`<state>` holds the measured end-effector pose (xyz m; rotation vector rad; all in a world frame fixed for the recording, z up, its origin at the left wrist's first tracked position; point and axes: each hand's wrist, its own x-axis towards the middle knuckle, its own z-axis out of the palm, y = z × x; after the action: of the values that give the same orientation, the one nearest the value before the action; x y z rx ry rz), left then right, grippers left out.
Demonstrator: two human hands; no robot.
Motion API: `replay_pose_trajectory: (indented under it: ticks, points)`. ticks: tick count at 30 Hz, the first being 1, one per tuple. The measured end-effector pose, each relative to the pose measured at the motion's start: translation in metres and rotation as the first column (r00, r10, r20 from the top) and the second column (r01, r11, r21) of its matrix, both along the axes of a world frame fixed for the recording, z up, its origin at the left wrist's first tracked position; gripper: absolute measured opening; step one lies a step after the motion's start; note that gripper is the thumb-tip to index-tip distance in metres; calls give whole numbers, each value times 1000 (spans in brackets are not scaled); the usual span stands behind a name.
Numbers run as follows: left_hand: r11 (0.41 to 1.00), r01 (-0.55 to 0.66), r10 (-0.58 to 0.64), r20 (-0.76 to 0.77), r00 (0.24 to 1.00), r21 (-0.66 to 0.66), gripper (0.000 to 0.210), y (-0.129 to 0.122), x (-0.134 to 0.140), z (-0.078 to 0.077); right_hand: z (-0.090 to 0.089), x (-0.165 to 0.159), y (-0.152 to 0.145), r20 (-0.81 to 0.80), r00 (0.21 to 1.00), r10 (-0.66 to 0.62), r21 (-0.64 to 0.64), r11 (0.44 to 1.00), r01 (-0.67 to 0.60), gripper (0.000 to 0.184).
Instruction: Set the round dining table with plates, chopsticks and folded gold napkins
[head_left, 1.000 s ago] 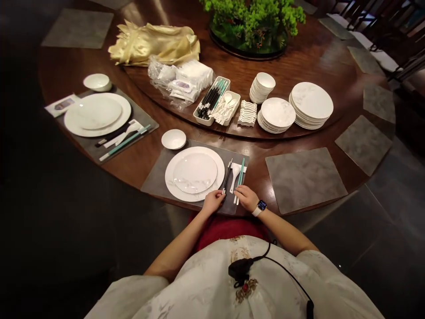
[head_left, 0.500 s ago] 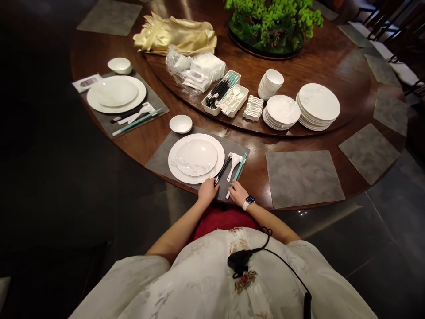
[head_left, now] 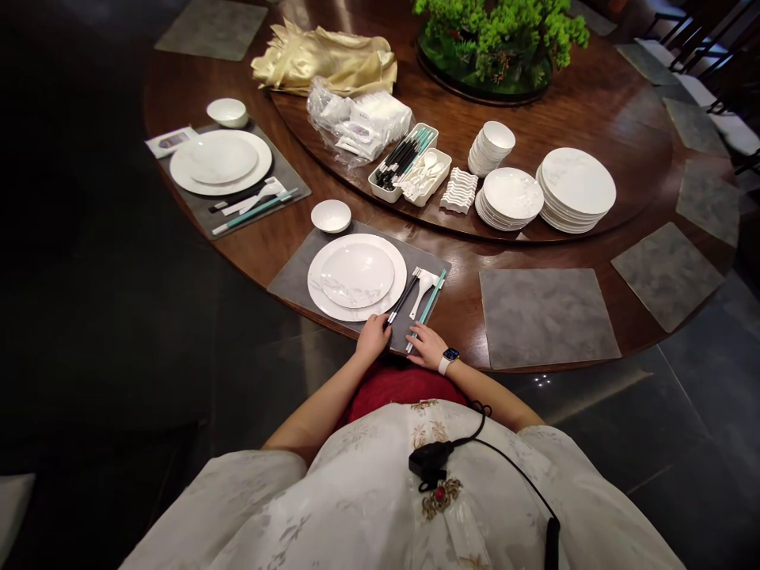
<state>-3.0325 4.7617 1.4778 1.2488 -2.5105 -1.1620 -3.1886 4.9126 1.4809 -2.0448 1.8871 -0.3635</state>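
My left hand [head_left: 374, 337] is closed at the near end of a pair of black chopsticks [head_left: 402, 298], with some fingers hidden. My right hand [head_left: 428, 346], wearing a watch, has its fingers apart, and their tips touch the lower part of the turquoise chopsticks [head_left: 435, 294]. Between the two pairs lies a white spoon [head_left: 422, 294], its bowl end by a white rest at the top. To the left, a small plate [head_left: 357, 275] sits on a larger white plate [head_left: 318, 294]. All of these lie on a grey placemat [head_left: 290, 273], with a white bowl [head_left: 331, 215] at its far left corner.
Another place setting with stacked plates [head_left: 178, 176] is at the left. On the raised turntable stand a chopstick tray [head_left: 385, 190], a spoon tray [head_left: 440, 178], rests [head_left: 459, 191], bowls [head_left: 492, 148], plate stacks [head_left: 579, 180], plastic-wrapped packs [head_left: 362, 127], gold cloth [head_left: 332, 62] and a plant [head_left: 504, 39].
The view has shifted slightly, so the table sits a little further right. My right fingers look slightly more spread over the turquoise chopsticks. My left hand stays at the black pair.
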Motion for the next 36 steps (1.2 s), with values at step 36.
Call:
replay_pose_trajectory:
  ticks: [36]
  points:
    - [942,-194,311,-493,812,275,38,-136,30,20,93,-117,-182,-332,770,-545,11,814,581,49]
